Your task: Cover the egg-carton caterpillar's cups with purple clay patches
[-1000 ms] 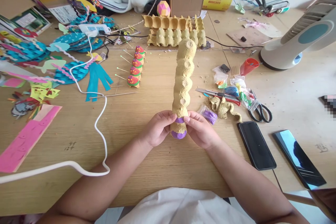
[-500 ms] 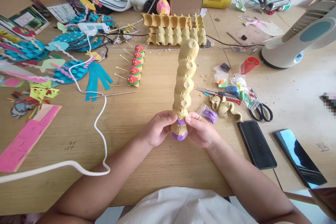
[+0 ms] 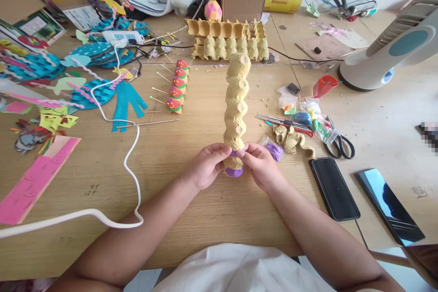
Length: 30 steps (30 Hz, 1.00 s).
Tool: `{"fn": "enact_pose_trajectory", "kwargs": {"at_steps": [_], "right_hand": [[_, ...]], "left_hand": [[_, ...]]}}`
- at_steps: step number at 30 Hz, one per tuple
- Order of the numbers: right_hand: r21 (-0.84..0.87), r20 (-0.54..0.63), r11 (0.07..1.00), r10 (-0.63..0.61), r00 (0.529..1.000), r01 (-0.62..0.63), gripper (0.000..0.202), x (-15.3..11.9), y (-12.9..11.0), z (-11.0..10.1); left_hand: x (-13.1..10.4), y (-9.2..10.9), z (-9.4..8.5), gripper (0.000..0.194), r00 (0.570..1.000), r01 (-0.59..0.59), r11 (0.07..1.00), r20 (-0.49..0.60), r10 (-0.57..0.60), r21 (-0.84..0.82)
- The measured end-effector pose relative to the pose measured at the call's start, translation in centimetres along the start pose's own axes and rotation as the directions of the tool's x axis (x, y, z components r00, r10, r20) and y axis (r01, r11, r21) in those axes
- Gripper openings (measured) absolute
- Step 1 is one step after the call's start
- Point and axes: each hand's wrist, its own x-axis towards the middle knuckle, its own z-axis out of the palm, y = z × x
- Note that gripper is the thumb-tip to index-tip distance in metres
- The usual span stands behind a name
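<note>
Between my two hands is a long tan egg carton strip [image 3: 236, 100] with a row of bumps, pointing away from me. Purple clay [image 3: 234, 172] covers its near end, and a second purple band [image 3: 238, 152] lies a little further up. My left hand [image 3: 211, 164] grips the strip's left side, thumb on top near the band. On the other side my right hand [image 3: 260, 164] pinches it, thumb pressed on the purple band. The fingers under the strip are partly hidden. Just right of my right hand lies a small bag of purple clay [image 3: 273, 149].
A painted caterpillar [image 3: 177, 86] with pins stands beyond my left hand. To the right are a utility knife [image 3: 284, 121], scissors [image 3: 340, 146], torn carton scraps [image 3: 290, 139] and two phones [image 3: 335, 189]. A white cable [image 3: 132, 164] crosses the left side. More egg cartons [image 3: 236, 45] sit at the back.
The strip's far end has swung slightly left, so it stands straighter, and its near end has risen a little. My right thumb has shifted onto the purple band.
</note>
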Motion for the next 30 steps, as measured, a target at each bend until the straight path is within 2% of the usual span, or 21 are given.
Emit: {"fn": "enact_pose_trajectory", "kwargs": {"at_steps": [14,24,30], "right_hand": [[-0.002,-0.031,1.0,0.019,0.999,-0.019,0.044,-0.03,0.05,-0.14],[0.074,-0.016,0.989,0.126,0.992,-0.124,0.049,-0.12,-0.09,-0.03],[0.046,-0.035,0.994,0.098,0.995,-0.096,0.049,0.03,0.32,-0.09]], "left_hand": [[-0.16,0.37,0.18,0.024,1.0,0.011,0.998,0.005,-0.011,0.064],[-0.19,0.18,0.11,0.027,1.0,0.0,0.993,-0.009,0.001,0.116],[-0.19,0.34,0.38,0.026,0.999,-0.033,0.988,-0.01,0.035,0.148]]}}
